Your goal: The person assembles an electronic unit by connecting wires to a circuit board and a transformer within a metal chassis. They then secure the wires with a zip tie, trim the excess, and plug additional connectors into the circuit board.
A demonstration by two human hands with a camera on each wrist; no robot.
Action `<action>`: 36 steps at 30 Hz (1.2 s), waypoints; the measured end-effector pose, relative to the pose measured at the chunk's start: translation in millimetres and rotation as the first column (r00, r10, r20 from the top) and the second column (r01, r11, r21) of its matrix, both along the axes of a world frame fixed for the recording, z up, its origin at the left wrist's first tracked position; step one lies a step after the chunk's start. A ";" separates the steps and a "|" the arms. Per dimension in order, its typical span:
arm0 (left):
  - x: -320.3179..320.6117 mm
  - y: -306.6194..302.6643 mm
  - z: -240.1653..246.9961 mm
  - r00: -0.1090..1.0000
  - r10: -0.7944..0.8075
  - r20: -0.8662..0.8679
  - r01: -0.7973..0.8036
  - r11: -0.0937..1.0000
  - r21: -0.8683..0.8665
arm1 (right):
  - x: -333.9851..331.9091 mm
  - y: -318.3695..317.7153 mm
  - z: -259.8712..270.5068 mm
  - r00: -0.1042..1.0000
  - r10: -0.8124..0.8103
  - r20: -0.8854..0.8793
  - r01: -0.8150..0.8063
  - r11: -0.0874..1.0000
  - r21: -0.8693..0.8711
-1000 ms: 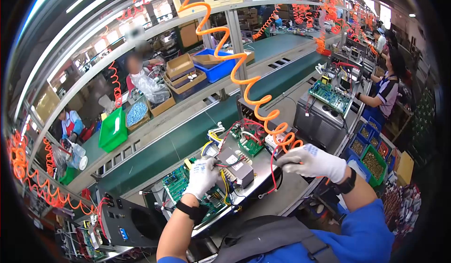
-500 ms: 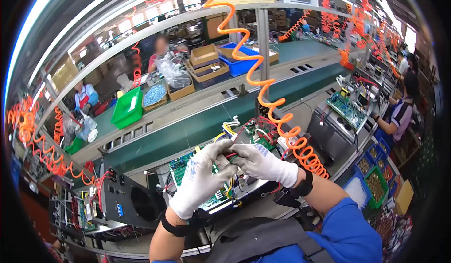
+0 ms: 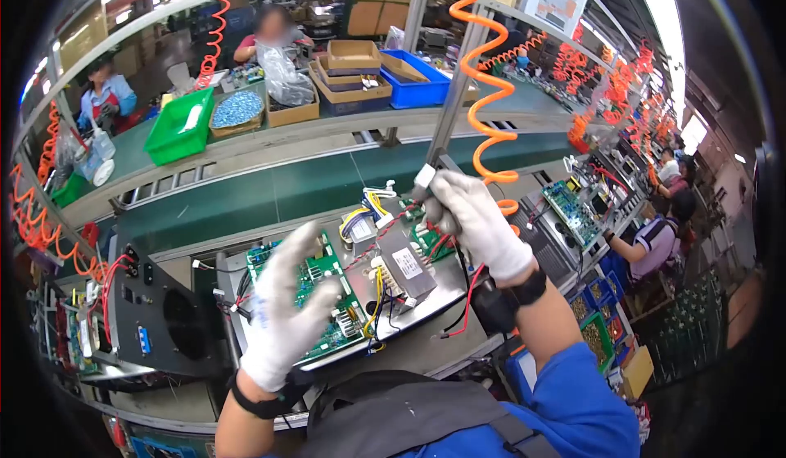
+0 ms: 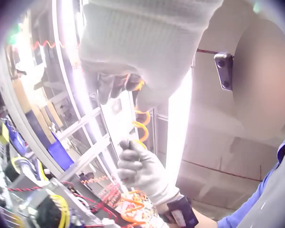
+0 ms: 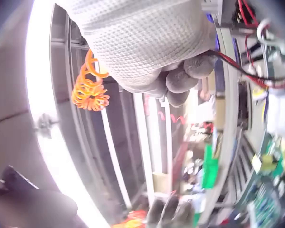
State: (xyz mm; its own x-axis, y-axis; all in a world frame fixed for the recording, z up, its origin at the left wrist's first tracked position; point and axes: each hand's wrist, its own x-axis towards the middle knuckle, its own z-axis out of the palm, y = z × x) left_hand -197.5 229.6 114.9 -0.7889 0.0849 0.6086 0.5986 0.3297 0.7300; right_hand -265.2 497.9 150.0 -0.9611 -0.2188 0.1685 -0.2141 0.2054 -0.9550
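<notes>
My gloved right hand (image 3: 479, 225) is raised over the back of the open metal chassis (image 3: 446, 290). Its fingers curl round a red-and-black wire pair (image 5: 228, 61), which trails out of the grip. A white connector (image 3: 424, 176) shows at the fingertips in the head view. My left hand (image 3: 286, 315), also in a white glove, has its fingers spread and holds nothing. It overlaps the green circuit board (image 3: 348, 323). Between the hands sits a grey transformer (image 3: 407, 268) with a white label and yellow wires (image 3: 378, 298) beside it.
A black-panelled unit (image 3: 168, 311) stands at the left. Past the chassis runs a green conveyor (image 3: 311, 188). An orange coiled hose (image 3: 490, 73) hangs close to the right hand. Another chassis board (image 3: 573, 212) and a person (image 3: 655, 249) are at the right.
Both hands came together over the transformer, then parted. The left moved left with its fingers spread; the right rose towards the back with the wires. The head view has shifted.
</notes>
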 end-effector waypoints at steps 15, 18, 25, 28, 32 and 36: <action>33.7 -108.8 -140.2 0.891 0.053 0.452 0.160 0.894 -0.420 | -66.2 28.7 -126.6 0.956 -0.284 0.078 0.112 0.593 0.797; 29.0 -118.6 -157.5 0.927 -0.035 0.374 0.197 0.893 -0.405 | -70.0 22.1 -117.0 0.928 -0.331 0.171 0.023 0.508 0.861; 25.4 -132.8 -204.2 0.963 -0.085 0.256 0.202 0.855 -0.477 | -73.9 21.6 -110.5 0.896 -0.332 0.295 -0.009 0.650 0.760; 24.6 -135.5 -210.5 0.975 -0.103 0.197 0.188 0.852 -0.489 | -77.0 15.1 -103.2 0.685 -0.469 0.557 0.123 0.829 0.546; 22.4 -138.3 -210.7 0.973 -0.132 0.187 0.209 0.844 -0.494 | -79.9 7.1 -96.3 0.633 -0.506 0.586 0.110 0.808 0.578; 26.6 -137.5 -215.1 0.988 -0.100 0.120 0.147 0.856 -0.495 | -83.4 2.4 -95.9 0.605 -0.554 0.572 0.120 0.774 0.622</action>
State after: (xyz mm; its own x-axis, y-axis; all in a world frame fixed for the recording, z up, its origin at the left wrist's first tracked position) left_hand -170.9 92.0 -100.1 -0.7993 0.4598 0.3868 0.6006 0.5926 0.5367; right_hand -348.6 500.3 54.1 -0.7407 0.3109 -0.5955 0.6464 0.5712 -0.5058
